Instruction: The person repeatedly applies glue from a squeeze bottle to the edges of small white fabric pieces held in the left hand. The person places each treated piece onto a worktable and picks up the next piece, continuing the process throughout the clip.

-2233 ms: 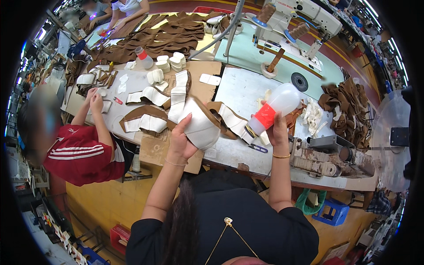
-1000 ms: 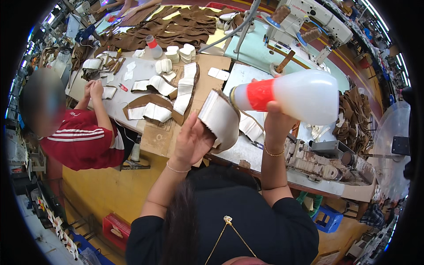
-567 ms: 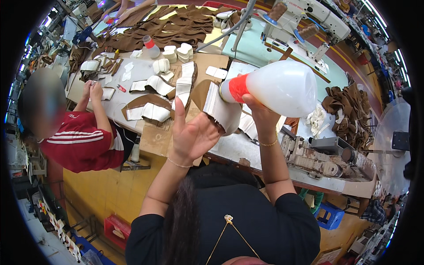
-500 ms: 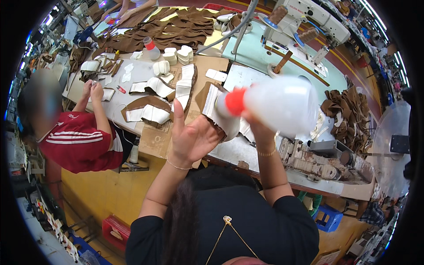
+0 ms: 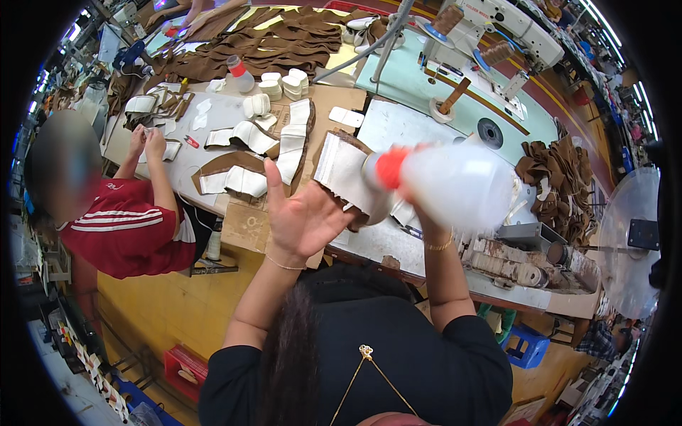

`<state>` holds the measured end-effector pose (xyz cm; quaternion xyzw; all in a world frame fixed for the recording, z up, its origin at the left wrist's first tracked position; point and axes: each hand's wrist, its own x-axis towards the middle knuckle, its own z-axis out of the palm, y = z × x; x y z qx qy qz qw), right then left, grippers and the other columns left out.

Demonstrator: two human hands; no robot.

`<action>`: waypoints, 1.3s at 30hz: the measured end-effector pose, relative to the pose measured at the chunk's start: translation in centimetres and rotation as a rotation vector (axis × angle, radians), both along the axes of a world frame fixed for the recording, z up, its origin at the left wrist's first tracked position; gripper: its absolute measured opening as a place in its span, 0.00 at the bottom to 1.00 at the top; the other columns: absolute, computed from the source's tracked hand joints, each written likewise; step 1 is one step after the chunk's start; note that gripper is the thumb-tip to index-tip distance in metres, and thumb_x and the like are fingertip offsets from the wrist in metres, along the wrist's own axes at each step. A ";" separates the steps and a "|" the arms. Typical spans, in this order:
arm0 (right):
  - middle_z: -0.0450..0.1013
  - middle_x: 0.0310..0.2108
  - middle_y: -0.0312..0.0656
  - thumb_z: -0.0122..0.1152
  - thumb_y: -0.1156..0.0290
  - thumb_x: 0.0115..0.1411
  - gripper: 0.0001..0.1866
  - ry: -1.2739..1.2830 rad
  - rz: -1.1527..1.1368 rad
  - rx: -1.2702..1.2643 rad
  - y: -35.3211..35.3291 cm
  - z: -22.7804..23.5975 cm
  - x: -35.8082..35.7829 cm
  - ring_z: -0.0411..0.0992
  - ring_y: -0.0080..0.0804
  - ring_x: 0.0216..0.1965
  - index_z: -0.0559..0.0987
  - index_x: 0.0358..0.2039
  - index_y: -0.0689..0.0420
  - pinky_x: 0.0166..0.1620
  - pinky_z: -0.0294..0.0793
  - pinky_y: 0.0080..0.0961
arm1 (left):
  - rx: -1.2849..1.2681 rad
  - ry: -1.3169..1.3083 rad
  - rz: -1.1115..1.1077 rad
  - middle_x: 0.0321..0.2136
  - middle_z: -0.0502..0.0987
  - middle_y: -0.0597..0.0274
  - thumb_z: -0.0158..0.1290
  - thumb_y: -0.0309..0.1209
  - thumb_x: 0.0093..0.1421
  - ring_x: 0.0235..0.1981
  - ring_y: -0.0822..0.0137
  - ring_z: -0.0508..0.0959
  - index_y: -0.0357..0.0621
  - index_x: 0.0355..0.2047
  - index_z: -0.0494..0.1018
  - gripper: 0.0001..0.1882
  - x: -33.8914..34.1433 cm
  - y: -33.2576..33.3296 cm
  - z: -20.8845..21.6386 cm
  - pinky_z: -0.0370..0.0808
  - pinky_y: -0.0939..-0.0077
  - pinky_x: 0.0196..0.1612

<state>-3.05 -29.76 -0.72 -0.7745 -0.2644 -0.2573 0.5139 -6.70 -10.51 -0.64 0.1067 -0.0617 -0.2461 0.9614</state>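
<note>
My left hand is turned palm up with the thumb stretched out. A brown and white fabric piece lies across its fingers, which are mostly hidden beneath the cloth. My right hand grips a translucent white squeeze bottle with a red band around its neck. The bottle is tipped on its side, its narrow end pointing left at the white face of the piece. Most of the right hand's fingers are behind the bottle, which looks blurred by motion.
Several brown and white pieces lie on the table to the left, near stacked white pads and another red-necked bottle. A co-worker in a red shirt sits at left. A sewing machine stands far right, beyond brown scraps.
My left hand has shifted slightly left and down, and the piece's white face shows more. The bottle has moved slightly right and down. A dark disc on the green tabletop has come into view.
</note>
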 end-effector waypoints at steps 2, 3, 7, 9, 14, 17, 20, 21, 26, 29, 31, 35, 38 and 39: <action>0.75 0.30 0.37 0.70 0.63 0.47 0.19 0.179 -0.210 0.219 -1.4 0.4 2.0 0.72 0.23 0.31 0.77 0.35 0.61 0.37 0.73 0.22 | 0.002 0.032 -0.003 0.62 0.49 0.49 0.28 0.72 0.50 0.62 0.55 0.52 0.38 0.62 0.42 0.54 -0.1 0.1 0.0 0.49 0.59 0.62; 0.74 0.30 0.37 0.70 0.64 0.46 0.18 0.161 -0.269 0.210 -2.0 1.0 2.8 0.72 0.22 0.30 0.77 0.34 0.61 0.36 0.73 0.23 | 0.008 0.042 0.003 0.62 0.50 0.49 0.28 0.72 0.50 0.62 0.55 0.52 0.38 0.62 0.43 0.54 -0.1 0.2 0.1 0.49 0.59 0.62; 0.74 0.32 0.39 0.71 0.61 0.44 0.25 0.097 -0.025 0.725 0.0 1.3 1.1 0.72 0.26 0.38 0.74 0.38 0.63 0.41 0.73 0.25 | 0.057 0.133 0.037 0.61 0.52 0.48 0.29 0.71 0.51 0.62 0.54 0.53 0.38 0.62 0.43 0.53 0.5 -0.1 0.0 0.49 0.58 0.63; 0.74 0.33 0.37 0.72 0.61 0.44 0.24 -0.060 -0.058 0.284 -0.2 0.8 1.2 0.71 0.24 0.38 0.76 0.38 0.60 0.41 0.73 0.25 | 0.011 0.038 -0.026 0.60 0.54 0.50 0.28 0.70 0.52 0.61 0.56 0.56 0.38 0.62 0.44 0.52 0.6 0.3 -1.0 0.51 0.62 0.62; 0.74 0.33 0.38 0.70 0.59 0.46 0.20 0.143 -0.067 0.551 -1.0 1.5 2.9 0.72 0.29 0.33 0.77 0.34 0.60 0.37 0.72 0.26 | 0.102 0.099 -0.055 0.60 0.54 0.48 0.29 0.72 0.50 0.61 0.53 0.56 0.38 0.62 0.45 0.54 0.7 0.5 -1.5 0.50 0.58 0.62; 0.74 0.35 0.38 0.73 0.58 0.41 0.24 0.066 -0.035 0.465 -0.1 0.7 2.2 0.72 0.29 0.37 0.77 0.35 0.60 0.43 0.71 0.30 | 0.159 0.124 -0.041 0.60 0.53 0.47 0.29 0.73 0.49 0.61 0.51 0.56 0.38 0.62 0.45 0.54 0.7 0.5 -0.9 0.50 0.56 0.62; 0.74 0.37 0.38 0.76 0.61 0.38 0.25 0.275 -0.205 0.270 -1.5 1.5 3.9 0.71 0.24 0.39 0.78 0.35 0.59 0.44 0.70 0.27 | 0.116 0.022 -0.114 0.60 0.55 0.49 0.27 0.71 0.52 0.59 0.53 0.59 0.37 0.62 0.46 0.52 1.3 1.4 0.7 0.52 0.57 0.61; 0.74 0.35 0.38 0.74 0.59 0.40 0.25 0.229 -0.229 0.239 -2.3 1.5 4.3 0.71 0.23 0.37 0.77 0.35 0.60 0.42 0.70 0.24 | 0.110 -0.005 -0.080 0.60 0.55 0.49 0.27 0.70 0.52 0.59 0.53 0.58 0.37 0.62 0.46 0.52 1.9 1.5 1.3 0.52 0.56 0.61; 0.72 0.34 0.37 0.68 0.56 0.48 0.24 -0.034 -0.221 0.676 -3.7 1.6 2.8 0.69 0.24 0.34 0.74 0.37 0.62 0.39 0.70 0.22 | 0.068 0.041 -0.014 0.59 0.56 0.49 0.28 0.67 0.55 0.60 0.53 0.57 0.38 0.62 0.47 0.48 2.8 0.8 0.0 0.52 0.54 0.61; 0.70 0.39 0.41 0.68 0.57 0.48 0.30 0.038 -0.200 0.567 -3.3 1.3 1.5 0.70 0.30 0.39 0.68 0.44 0.62 0.43 0.73 0.29 | 0.148 0.060 0.010 0.59 0.55 0.48 0.30 0.66 0.56 0.60 0.52 0.57 0.37 0.62 0.47 0.47 2.2 -0.2 -0.1 0.52 0.54 0.61; 0.73 0.35 0.39 0.70 0.59 0.46 0.27 0.044 -0.092 0.562 -1.8 1.3 0.8 0.71 0.27 0.36 0.72 0.41 0.61 0.41 0.73 0.25 | 0.187 0.044 0.010 0.60 0.53 0.45 0.31 0.67 0.54 0.60 0.49 0.56 0.35 0.61 0.46 0.50 2.2 -0.4 -0.3 0.50 0.52 0.61; 0.74 0.34 0.38 0.72 0.64 0.43 0.29 0.027 -0.076 0.317 -0.8 -0.9 2.0 0.72 0.27 0.36 0.71 0.44 0.59 0.41 0.74 0.24 | 0.211 0.022 0.000 0.59 0.57 0.49 0.29 0.64 0.56 0.59 0.53 0.58 0.37 0.61 0.48 0.46 1.9 -0.3 -0.3 0.54 0.56 0.60; 0.74 0.36 0.38 0.73 0.64 0.43 0.28 0.265 -0.198 0.457 -1.7 0.6 2.4 0.72 0.28 0.37 0.72 0.44 0.58 0.45 0.72 0.25 | 0.155 0.024 -0.009 0.58 0.57 0.48 0.29 0.65 0.56 0.59 0.53 0.59 0.37 0.61 0.48 0.46 1.9 0.2 0.0 0.54 0.56 0.60; 0.74 0.37 0.39 0.73 0.63 0.43 0.28 0.240 -0.058 0.638 -0.7 1.4 1.6 0.72 0.28 0.38 0.72 0.43 0.58 0.48 0.70 0.28 | 0.157 0.036 0.007 0.58 0.57 0.48 0.30 0.65 0.56 0.59 0.53 0.59 0.37 0.61 0.48 0.46 2.0 0.0 0.0 0.55 0.56 0.60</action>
